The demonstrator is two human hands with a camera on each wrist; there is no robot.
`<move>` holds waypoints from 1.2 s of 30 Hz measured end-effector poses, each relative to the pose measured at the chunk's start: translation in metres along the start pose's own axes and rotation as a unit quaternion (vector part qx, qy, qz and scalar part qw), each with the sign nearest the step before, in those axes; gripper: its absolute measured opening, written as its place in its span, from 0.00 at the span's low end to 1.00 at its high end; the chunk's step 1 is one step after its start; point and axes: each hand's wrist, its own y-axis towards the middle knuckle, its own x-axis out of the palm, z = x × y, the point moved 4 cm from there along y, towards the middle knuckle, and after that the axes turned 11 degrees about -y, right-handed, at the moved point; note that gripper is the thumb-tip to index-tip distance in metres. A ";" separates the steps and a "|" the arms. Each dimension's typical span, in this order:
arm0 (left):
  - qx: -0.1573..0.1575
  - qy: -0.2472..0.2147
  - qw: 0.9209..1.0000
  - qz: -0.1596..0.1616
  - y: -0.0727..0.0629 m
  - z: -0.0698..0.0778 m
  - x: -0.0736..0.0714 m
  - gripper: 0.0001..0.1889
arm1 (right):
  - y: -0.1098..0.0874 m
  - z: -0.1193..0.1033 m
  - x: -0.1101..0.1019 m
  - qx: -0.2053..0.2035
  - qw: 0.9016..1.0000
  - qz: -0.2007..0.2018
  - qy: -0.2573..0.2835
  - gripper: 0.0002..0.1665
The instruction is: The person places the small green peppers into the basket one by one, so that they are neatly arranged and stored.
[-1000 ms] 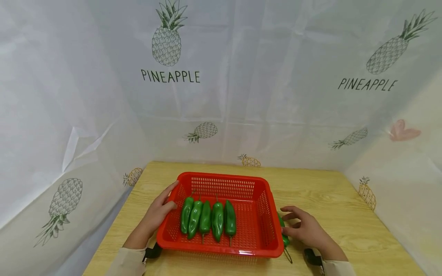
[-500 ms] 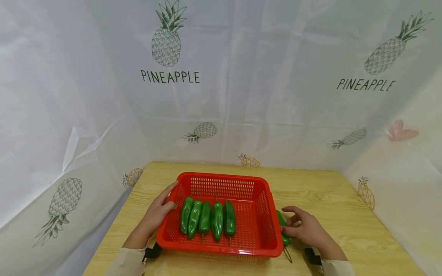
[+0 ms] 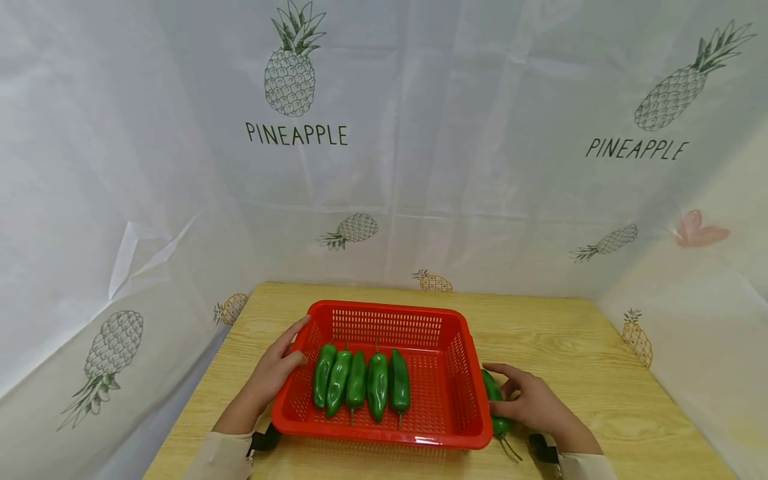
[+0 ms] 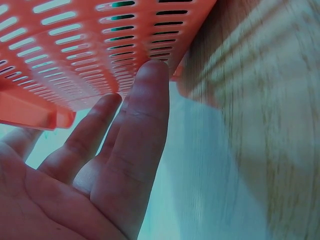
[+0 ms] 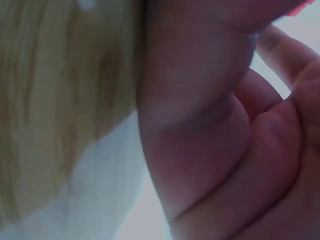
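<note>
A red plastic basket point(image 3: 384, 435) with slotted walls stands on the table, and several green chili peppers point(image 3: 377, 387) lie side by side in its left half. My left hand point(image 3: 270, 373) holds the basket's left side, thumb at the rim. Seen from the left wrist, its fingers point(image 4: 142, 115) reach up against the outer wall. Just outside the right wall, my right hand point(image 3: 534, 403) holds a green chili pepper point(image 3: 501, 425) with thumb and curled fingers. Two thin stems show at its lower end. The basket rim hides part of the pepper; the right wrist view shows mostly curled fingers point(image 5: 195, 75).
The wood-grain table point(image 3: 558, 333) extends behind the basket and to its right. A pale pineapple-print cloth point(image 3: 450, 167) hangs at the back and both sides. Dark wrist devices point(image 3: 543, 447) sit beside both sleeves.
My right hand has drawn closer around the pepper outside the basket, and the stem end has swung right. A second stem now shows there. The left hand and basket stay put.
</note>
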 end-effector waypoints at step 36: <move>0.003 0.003 1.000 0.003 -0.002 0.002 0.001 0.42 | -0.007 0.005 -0.001 0.012 0.989 -0.045 0.138 0.51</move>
